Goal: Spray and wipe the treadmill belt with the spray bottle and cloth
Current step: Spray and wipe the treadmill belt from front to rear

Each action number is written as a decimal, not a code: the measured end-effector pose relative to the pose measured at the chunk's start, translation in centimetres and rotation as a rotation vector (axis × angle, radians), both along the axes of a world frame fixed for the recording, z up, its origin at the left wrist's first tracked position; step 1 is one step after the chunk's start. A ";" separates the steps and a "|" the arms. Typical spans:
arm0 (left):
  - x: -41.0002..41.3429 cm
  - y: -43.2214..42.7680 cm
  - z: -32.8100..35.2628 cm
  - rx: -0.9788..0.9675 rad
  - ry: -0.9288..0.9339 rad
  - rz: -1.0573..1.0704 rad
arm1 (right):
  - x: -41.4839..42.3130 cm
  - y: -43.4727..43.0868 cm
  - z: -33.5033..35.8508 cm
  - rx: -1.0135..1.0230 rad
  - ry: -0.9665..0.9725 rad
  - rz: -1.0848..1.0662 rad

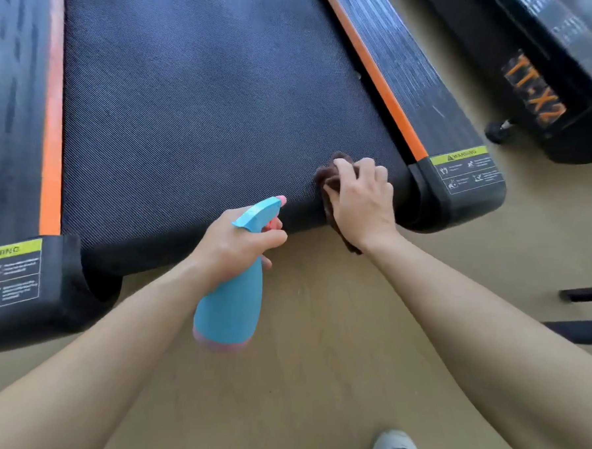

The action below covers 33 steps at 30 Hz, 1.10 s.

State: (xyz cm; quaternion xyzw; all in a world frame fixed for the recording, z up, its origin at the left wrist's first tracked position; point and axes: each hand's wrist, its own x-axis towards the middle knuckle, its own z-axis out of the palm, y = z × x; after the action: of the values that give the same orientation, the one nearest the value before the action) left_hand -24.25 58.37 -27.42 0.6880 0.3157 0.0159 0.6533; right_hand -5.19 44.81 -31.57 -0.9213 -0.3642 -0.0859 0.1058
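Forearms (109,352) outstretched; left hand (231,245) grips spray bottle (230,306), right hand (361,200) clutches cloth (328,172) on belt (207,116).

My 1 camera sits on my head, wide-angle, facing forward and steeply down, close above the near end of the treadmill belt (208,99) and the floor (314,379) before it.

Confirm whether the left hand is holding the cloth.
No, the brown cloth is gripped by the right hand at the near edge of the belt, while the left hand grips the blue spray bottle.
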 end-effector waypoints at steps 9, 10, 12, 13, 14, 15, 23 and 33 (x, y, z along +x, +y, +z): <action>2.9 -5.3 -5.1 0.082 -0.033 -0.045 | -1.9 -11.7 -3.4 0.106 0.125 -0.110; 3.0 -5.7 -5.7 0.103 -0.016 -0.045 | -2.1 -11.8 -4.3 0.150 0.190 -0.141; 3.2 -6.7 -6.6 0.158 0.020 -0.082 | -2.4 -11.8 -5.8 0.239 0.266 -0.168; 3.3 -7.2 -7.0 0.192 0.034 -0.095 | -2.5 -11.9 -6.6 0.256 0.257 -0.159; 3.3 -7.7 -7.4 0.223 0.044 -0.093 | -2.6 -12.0 -7.4 0.257 0.242 -0.146; 3.3 -8.1 -7.6 0.246 0.043 -0.079 | -2.6 -11.9 -8.1 0.259 0.239 -0.141; 2.8 -11.3 -8.3 0.347 0.012 -0.054 | -2.8 -11.4 -11.7 0.416 0.315 -0.168; 3.4 -13.2 -7.8 0.370 -0.020 0.032 | -3.4 -13.9 -11.7 0.578 0.353 -0.208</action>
State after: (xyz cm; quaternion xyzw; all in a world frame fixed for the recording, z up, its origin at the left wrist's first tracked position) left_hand -20.89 45.16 -35.19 0.7911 0.3116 0.0910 0.5185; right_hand -8.63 30.95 -43.24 -0.8860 -0.2053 -0.0351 0.4144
